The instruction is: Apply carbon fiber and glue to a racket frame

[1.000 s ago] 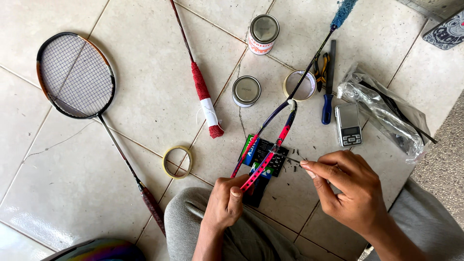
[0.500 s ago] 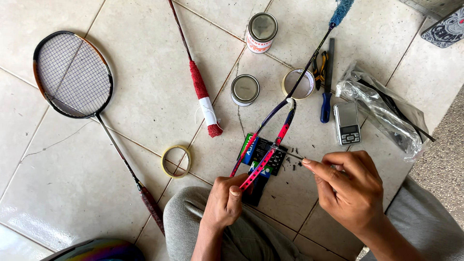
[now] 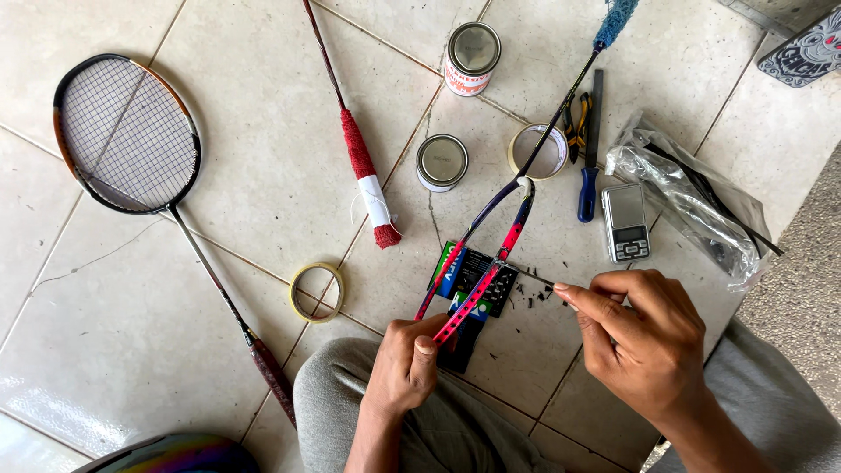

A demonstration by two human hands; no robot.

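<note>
Left hand (image 3: 405, 363) grips racket frame (image 3: 477, 293) — right hand (image 3: 644, 337) pinches thin tool (image 3: 530, 274).

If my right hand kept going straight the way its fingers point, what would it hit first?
The right hand points left and slightly up, pinching a thin tool. Going straight on, it would first meet the pink and blue racket frame that the left hand steadies over the dark packet. Depth is unclear.

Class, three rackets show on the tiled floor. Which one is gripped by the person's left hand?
The pink and blue racket frame in the middle: the left hand grips it. The strung racket and the red-gripped racket lie untouched.
</note>
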